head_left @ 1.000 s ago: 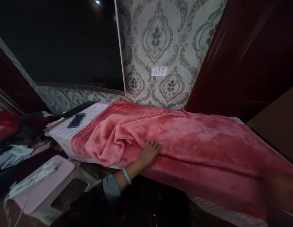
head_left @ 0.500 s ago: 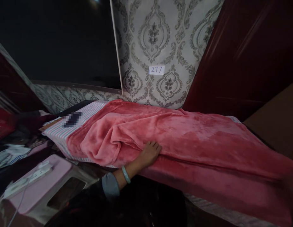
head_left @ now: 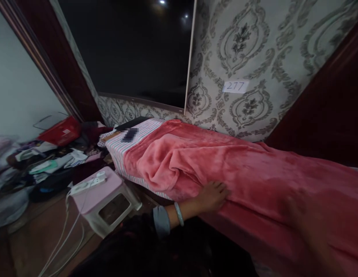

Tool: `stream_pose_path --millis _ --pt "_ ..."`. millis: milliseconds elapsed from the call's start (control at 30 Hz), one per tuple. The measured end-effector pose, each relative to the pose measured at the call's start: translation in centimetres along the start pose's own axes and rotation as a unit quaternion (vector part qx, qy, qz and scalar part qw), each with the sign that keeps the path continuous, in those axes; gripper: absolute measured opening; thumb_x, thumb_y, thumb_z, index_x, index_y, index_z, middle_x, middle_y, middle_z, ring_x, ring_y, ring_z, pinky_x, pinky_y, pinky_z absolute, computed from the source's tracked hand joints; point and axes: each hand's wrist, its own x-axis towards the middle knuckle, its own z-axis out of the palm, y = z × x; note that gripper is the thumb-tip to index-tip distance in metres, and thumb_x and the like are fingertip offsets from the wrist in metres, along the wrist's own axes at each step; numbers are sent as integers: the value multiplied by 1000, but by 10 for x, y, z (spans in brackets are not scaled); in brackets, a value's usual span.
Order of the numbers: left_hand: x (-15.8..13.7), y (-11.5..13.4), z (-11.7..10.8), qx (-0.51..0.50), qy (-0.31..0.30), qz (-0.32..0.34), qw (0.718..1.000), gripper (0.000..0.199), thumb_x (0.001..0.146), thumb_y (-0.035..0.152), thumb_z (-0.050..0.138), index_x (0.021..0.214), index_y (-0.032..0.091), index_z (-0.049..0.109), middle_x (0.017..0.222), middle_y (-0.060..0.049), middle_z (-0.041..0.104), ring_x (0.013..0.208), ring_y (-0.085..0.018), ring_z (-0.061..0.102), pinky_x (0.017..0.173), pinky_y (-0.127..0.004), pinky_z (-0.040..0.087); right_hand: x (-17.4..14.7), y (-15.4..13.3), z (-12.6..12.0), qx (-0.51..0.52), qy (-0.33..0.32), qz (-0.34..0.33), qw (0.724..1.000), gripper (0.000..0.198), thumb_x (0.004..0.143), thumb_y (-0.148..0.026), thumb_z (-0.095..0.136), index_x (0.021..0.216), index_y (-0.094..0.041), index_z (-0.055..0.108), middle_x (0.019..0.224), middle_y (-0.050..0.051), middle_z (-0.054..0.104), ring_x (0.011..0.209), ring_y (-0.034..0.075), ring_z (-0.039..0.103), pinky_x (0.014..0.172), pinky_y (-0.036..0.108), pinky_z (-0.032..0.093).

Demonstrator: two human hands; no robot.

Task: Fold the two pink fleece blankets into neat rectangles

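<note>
A plush red blanket lies over a long, low surface along the wall, with a raised fold running lengthwise near its front side. My left hand, a pale bracelet on its wrist, rests on the blanket by this fold, its fingers slightly bent and a little apart on the fabric. Loose bunched folds rise just to the left of that hand. Over the blanket's right part is my right hand, smeared by motion, so its fingers cannot be made out. A striped cloth shows beyond the blanket's left end.
A pink-topped stool with a white power strip and trailing cords stands at the left. Behind it are piled clothes and a red bag. A large dark screen hangs above the blanket's left end.
The view has swung left, showing more of the clothes pile. My right hand has come in from the far right edge towards my left hand, which stays by the fold.
</note>
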Motion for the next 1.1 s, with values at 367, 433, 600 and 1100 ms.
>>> stream_pose_path --millis 367,433,600,1100 --pt "-112 -134 -133 -50 292 -313 902 30 90 26 52 115 14 66 120 -15 70 119 -34 61 110 -52 40 -41 -55 80 -3 -116 -86 989 58 97 -49 30 125 -16 66 130 17 67 126 34 58 110 56 44" --pt "-131 -167 -149 -56 298 -424 854 34 80 28 65 111 13 65 122 -18 69 124 -39 57 114 -56 35 -40 -52 80 -1 -108 -82 991 56 96 -48 31 124 -16 68 129 16 67 125 33 60 110 55 45" --pt "-152 -207 -155 -228 278 -505 785 36 67 39 80 94 18 69 99 -11 75 108 -36 67 101 -44 49 -36 -60 78 -1 -103 -57 993 56 97 -47 32 123 -15 70 130 15 67 123 32 61 109 54 47" --pt "-120 -188 -183 -630 256 -430 594 41 54 27 89 92 18 74 92 -7 79 100 -30 73 94 -40 57 -8 -80 70 31 -94 -27 995 44 89 -39 43 108 -18 76 111 14 75 107 32 69 100 52 53"
